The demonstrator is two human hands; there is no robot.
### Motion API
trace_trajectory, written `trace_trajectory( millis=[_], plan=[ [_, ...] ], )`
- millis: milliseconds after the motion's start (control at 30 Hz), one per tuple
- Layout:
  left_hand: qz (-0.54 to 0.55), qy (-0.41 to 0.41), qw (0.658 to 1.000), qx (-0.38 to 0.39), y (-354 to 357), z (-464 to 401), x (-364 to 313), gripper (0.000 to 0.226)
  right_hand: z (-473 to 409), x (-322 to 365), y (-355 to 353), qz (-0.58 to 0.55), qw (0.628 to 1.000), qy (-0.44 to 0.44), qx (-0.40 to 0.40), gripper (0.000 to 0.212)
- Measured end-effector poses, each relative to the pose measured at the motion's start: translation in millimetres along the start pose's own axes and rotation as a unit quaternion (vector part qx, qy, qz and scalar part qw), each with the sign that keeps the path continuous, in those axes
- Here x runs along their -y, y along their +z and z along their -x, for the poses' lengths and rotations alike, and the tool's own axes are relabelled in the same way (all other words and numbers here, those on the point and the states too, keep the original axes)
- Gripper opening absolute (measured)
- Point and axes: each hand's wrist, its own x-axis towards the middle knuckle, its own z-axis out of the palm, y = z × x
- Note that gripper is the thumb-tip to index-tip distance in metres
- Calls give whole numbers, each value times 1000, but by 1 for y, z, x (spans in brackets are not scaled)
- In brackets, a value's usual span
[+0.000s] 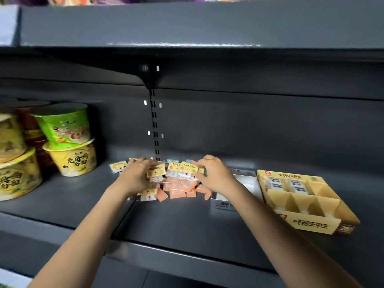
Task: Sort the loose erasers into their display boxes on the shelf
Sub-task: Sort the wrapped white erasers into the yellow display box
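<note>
A heap of loose erasers [176, 183] in yellow and orange wrappers lies at the back middle of the dark shelf [176, 221]. My left hand [137, 177] rests on the heap's left side, fingers curled over several erasers. My right hand [216, 173] reaches into the heap's right side, fingers bent around yellow-wrapped erasers. One eraser [118, 166] lies apart at the left. A yellow display box [307, 200] with dividers stands at the right, a few erasers in its back cells. A grey display box [245, 183] sits between heap and yellow box, partly hidden by my right forearm.
Stacked instant noodle bowls [68, 140] in green and yellow stand at the shelf's left. The upper shelf [187, 28] overhangs the space. A slotted upright [154, 125] runs down the back wall behind the heap.
</note>
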Motion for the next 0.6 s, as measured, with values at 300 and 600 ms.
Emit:
trace_trajectory(
  millis=[300, 600],
  plan=[
    [0, 27, 999, -21, 12, 2, 29, 58, -11, 24, 23, 71, 997, -3, 17, 47],
    [-85, 61, 994, -18, 14, -3, 11, 72, -11, 38, 29, 127, 992, 0, -19, 34]
  ],
)
